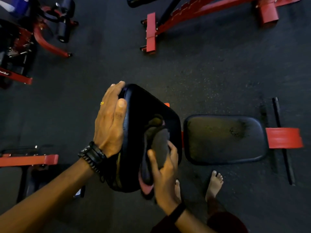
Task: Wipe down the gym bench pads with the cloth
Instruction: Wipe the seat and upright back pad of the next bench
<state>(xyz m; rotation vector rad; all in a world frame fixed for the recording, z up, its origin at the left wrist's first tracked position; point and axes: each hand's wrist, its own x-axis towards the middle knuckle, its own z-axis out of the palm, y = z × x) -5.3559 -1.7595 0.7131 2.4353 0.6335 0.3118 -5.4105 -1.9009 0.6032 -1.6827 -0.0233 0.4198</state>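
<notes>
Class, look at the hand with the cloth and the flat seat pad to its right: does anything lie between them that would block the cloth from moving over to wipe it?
Nothing visible blocks it. The right hand holds the cloth against the back pad; only a narrow gap separates that from the seat pad, whose top is bare.

This is a gym. A dark speckled rubber floor (210,78) carries several red-painted steel exercise frames: an adjustable bench frame with a notched rail (193,15), a machine with black roller pads (64,29), and a bench with glossy black vinyl-padded cushions (223,138) on a red steel base (284,137).
</notes>
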